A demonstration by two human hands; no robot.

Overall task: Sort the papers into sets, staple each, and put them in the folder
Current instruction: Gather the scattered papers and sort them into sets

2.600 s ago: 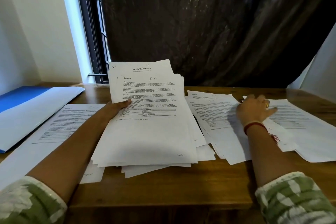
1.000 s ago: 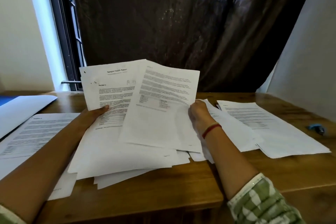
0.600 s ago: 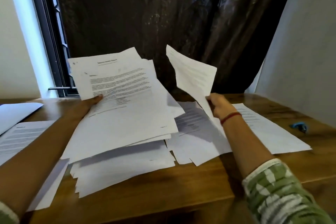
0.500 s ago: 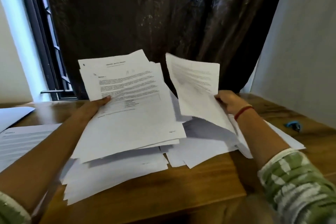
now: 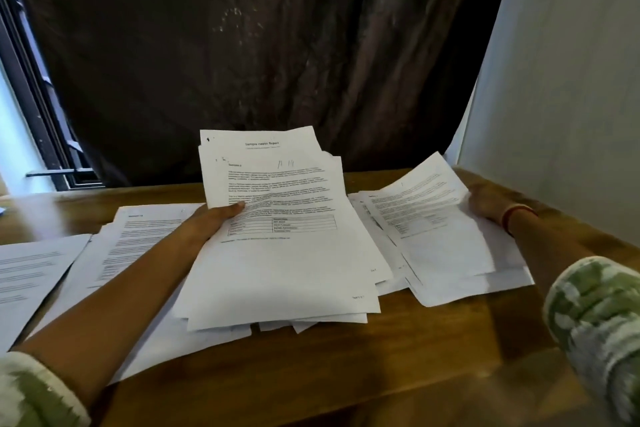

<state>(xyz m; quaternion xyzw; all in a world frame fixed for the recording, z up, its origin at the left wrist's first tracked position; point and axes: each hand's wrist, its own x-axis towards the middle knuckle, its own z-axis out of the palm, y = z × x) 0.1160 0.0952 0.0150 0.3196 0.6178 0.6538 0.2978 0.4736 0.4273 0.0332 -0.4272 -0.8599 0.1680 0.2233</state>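
My left hand (image 5: 211, 222) grips a thick stack of printed papers (image 5: 284, 253) in the middle of the wooden table (image 5: 415, 350), thumb on top, the far edge tilted up. Its top page shows text and a small table. My right hand (image 5: 485, 203) holds a single printed sheet (image 5: 429, 218) by its right edge, low over a pile of papers (image 5: 485, 277) at the right. More printed sheets (image 5: 138, 239) lie flat at the left. The folder and stapler are out of view.
A dark curtain (image 5: 259, 63) hangs behind the table. A window frame (image 5: 34, 108) stands at the back left and a white wall (image 5: 561, 115) closes in on the right. Further sheets (image 5: 27, 270) reach the left edge of the view.
My right hand took the top sheet off the held stack, lifted it, and brought it down to the right pile. The view swung right, so the folder and the blue stapler left the frame.
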